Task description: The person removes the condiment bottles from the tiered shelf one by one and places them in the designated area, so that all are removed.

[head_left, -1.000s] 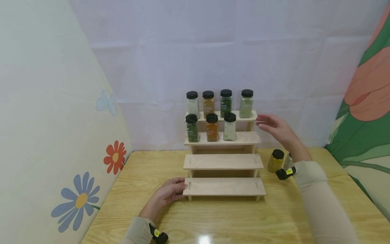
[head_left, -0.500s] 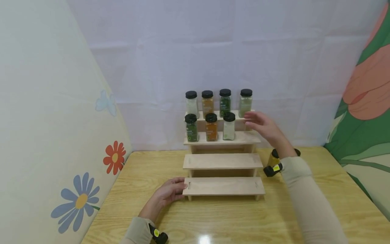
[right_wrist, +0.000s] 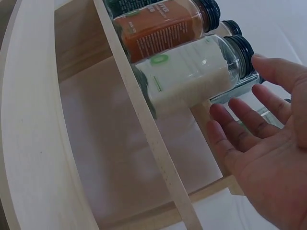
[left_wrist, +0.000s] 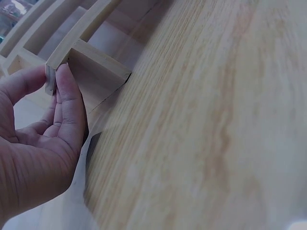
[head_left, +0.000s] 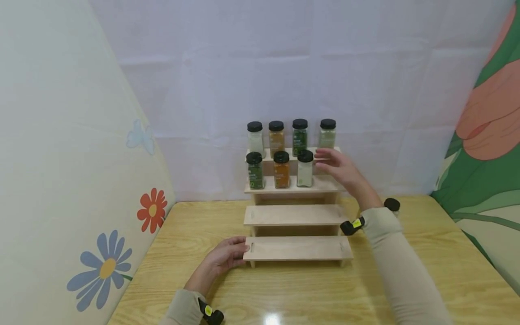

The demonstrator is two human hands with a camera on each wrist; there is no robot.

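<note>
White jar [head_left: 305, 175], upright on the rack [head_left: 296, 215], second tier [head_left: 325, 183] down, at its row's right end. Right grip [head_left: 341, 168] beside it, fingers loosely spread, holding nothing; contact, can't tell. Lower down, left grip [head_left: 225, 256] pinches the bottom tier [head_left: 298, 248], likely to steady the rack on the surface [head_left: 292, 289].

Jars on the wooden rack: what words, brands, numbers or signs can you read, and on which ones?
Orange jar: large letters possibly "PPER", blurred; the smaller print is unreadable.
Pale jar beside it: a green ring like an "O"; no readable word.
Dark green jar on the orange jar's other side: pale print too small to read, plus a green ring.
Back-row jars: labels too small to read.
</note>
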